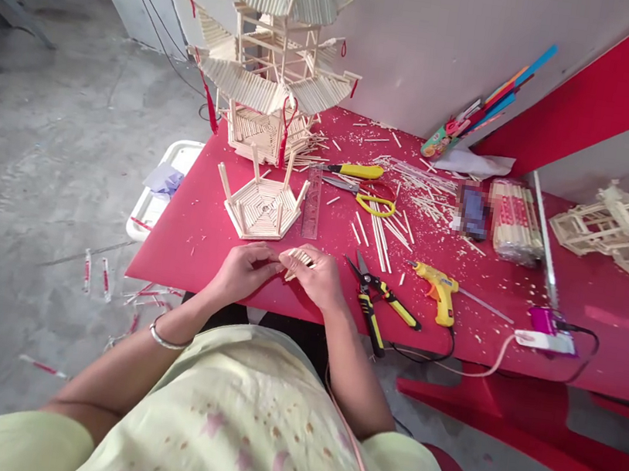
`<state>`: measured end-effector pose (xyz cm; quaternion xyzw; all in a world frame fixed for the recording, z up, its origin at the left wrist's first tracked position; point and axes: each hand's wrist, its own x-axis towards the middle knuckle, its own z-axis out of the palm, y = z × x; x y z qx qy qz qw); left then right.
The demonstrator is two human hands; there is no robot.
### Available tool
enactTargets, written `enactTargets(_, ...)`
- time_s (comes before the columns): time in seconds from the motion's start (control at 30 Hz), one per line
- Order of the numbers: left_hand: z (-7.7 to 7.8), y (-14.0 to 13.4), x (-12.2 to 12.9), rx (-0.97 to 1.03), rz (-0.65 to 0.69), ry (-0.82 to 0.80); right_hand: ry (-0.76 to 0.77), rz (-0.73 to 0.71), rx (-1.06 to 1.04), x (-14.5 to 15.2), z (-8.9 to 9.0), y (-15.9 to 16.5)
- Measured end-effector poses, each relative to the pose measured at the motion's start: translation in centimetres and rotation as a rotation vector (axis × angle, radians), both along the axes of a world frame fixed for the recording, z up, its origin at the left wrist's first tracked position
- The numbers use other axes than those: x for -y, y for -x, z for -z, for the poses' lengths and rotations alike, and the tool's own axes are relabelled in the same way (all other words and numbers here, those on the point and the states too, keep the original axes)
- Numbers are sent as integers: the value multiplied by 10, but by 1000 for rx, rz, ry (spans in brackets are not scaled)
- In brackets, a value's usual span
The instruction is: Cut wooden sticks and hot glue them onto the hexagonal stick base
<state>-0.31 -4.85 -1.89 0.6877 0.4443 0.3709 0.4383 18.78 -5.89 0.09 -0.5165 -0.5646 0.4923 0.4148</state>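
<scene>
My left hand point(244, 270) and my right hand point(317, 276) meet at the near edge of the red table point(190, 241). Together they pinch a small bundle of thin wooden sticks point(300, 258), fingers closed around it. Just beyond the hands lies a hexagonal stick base point(261, 207) with upright posts at its corners. Behind that stands a tall pagoda model point(269, 58) built from the same sticks.
Right of my hands lie black-and-yellow cutters point(378, 307) and a yellow glue gun point(440, 291) with its cord. Farther back are a ruler point(312, 204), scissors point(367, 196), a utility knife point(356, 169), loose sticks point(379, 233), a packed stick bundle point(514, 221) and another stick frame point(625, 232).
</scene>
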Motion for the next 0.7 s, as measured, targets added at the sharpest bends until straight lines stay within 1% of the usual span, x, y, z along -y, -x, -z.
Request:
enactTargets(0.1, 4, 1, -1, 81, 4, 179, 71, 32, -35, -3, 1, 4)
enactTargets(0.17, 5, 2, -1, 106, 17, 225, 82, 40, -45, -3, 3, 5)
enactTargets(0.4, 3, 4, -6, 26, 77, 214, 41, 36, 32, -6, 5, 5)
enactTargets(0.53, 7, 4, -10, -9, 115, 204, 43, 38, 3, -6, 5, 6)
enactTargets(0.7, 7, 3, -10, 39, 118, 258, 53, 17, -63, -5, 6, 6)
